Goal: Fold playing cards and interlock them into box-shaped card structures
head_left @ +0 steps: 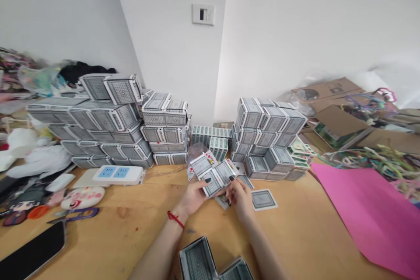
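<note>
At the middle of the table, my left hand (194, 195) is closed on a grey-backed playing card (210, 185), its thumb lying across the back. My right hand (240, 196) pinches the lower edge of another grey-backed card (225, 170) with dark-nailed fingers. These cards overlap, and I cannot tell whether they are joined. Just beyond them a third card (201, 164) shows a strip of red print. One loose card (264, 199) lies face down to the right of my right hand. Nearest my body, an open-topped box made of cards (197, 259) stands between my forearms.
Stacked card blocks rise at left (111, 116), centre left (166, 131) and right (267, 122). Small green boxes (210, 133) stand between them. A white power strip (118, 175), a phone (34, 249) and a cutter (77, 214) lie left; pink paper (367, 210) lies right.
</note>
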Motion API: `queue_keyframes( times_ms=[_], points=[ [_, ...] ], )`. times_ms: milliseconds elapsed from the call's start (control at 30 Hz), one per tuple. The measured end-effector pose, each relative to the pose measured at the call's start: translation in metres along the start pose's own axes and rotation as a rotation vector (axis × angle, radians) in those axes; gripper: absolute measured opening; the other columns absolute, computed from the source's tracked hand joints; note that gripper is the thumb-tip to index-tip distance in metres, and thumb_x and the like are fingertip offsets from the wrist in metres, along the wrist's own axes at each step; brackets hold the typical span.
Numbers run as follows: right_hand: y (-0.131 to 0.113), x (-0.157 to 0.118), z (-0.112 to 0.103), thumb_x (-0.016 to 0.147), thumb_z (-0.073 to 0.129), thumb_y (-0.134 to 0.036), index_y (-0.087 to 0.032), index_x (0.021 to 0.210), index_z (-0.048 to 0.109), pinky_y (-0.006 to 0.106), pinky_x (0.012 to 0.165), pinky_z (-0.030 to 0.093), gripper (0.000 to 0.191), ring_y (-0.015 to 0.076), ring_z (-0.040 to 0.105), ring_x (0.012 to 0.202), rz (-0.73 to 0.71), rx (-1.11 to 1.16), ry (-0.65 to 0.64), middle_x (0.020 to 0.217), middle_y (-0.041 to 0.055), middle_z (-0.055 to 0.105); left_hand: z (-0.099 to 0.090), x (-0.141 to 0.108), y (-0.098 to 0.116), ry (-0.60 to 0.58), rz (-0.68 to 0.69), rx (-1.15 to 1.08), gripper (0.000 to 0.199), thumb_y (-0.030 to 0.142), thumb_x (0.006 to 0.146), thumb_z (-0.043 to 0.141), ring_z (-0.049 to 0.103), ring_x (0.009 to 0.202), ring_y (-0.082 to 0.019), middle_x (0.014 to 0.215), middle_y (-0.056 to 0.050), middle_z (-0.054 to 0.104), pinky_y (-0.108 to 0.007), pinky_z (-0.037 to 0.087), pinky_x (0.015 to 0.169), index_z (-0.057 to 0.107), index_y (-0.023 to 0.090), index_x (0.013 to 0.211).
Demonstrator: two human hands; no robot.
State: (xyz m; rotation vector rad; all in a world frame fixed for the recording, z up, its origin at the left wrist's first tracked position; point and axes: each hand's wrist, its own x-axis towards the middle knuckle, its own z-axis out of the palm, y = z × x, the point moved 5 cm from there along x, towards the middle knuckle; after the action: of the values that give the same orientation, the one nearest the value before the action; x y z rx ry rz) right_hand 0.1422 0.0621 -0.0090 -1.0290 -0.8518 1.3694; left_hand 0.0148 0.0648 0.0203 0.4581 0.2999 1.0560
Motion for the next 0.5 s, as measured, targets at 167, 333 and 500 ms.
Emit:
queue_keyframes(
  times_ms=[167,333,500],
  points=[
    [0.003,0.001,-0.002,0.072,0.054,-0.045,-0.017,0.051,0.047,0.016,0.030,0.029,0.037,0.0053,0.040,0.029,0.027,0.054,0.020,0.040,-0.0028,0.052,0.005,-0.003,0.016,-0.009,0.103,-0.078,0.048,0.022,0.077,0.048,0.050,0.106,-0.025,0.116,-0.006,0.056,-0.046,0.032,0.093,0.039,0.026,0.125],
    [0.002,0.001,-0.001,0.070,0.055,-0.046,-0.016,0.053,0.050,0.016,0.027,0.028,0.034,0.0058,0.040,0.026,0.088,0.142,0.026,0.039,-0.0027,0.054,0.009,-0.006,0.026,0.027,0.080,-0.153,0.051,0.050,0.080,0.036,0.047,0.110,-0.027,0.123,-0.008,0.050,-0.045,0.031,0.092,0.039,0.025,0.125],
    [0.002,0.000,0.001,0.068,0.057,-0.042,-0.016,0.055,0.052,0.017,0.029,0.033,0.029,0.0067,0.043,0.028,0.155,0.241,-0.003,0.041,-0.0024,0.056,-0.001,-0.002,0.022,0.113,0.071,-0.133,0.037,0.036,0.084,0.038,0.055,0.099,-0.024,0.112,-0.007,0.058,-0.041,0.038,0.086,0.051,0.021,0.115]
  ],
)
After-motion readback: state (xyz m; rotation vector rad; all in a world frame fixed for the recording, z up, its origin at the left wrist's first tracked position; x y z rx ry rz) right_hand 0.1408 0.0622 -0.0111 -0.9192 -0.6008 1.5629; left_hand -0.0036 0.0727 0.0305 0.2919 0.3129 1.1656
